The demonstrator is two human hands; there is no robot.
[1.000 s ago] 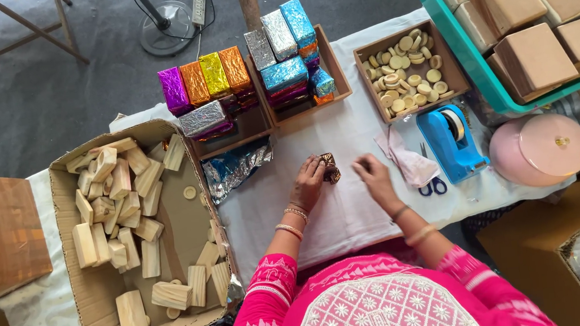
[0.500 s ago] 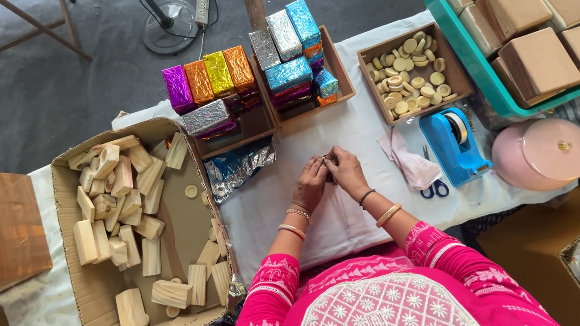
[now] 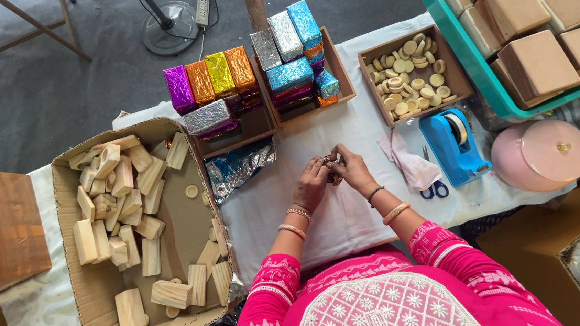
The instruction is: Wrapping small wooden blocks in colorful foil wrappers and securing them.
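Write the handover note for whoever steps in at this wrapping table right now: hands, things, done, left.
Left hand and right hand: both closed on one small brown piece, held just above the white cloth.
Things: bare wooden blocks in the cardboard box at left; crumpled foil sheets beside it; round discs in a tray at right; tape dispenser and scissors near the right hand.
Done: foil-wrapped blocks fill two trays.
Left: many blocks unwrapped.

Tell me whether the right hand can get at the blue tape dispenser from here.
Probably yes: the tape dispenser stands just right of the right hand, with only a pink cloth lying flat between them.
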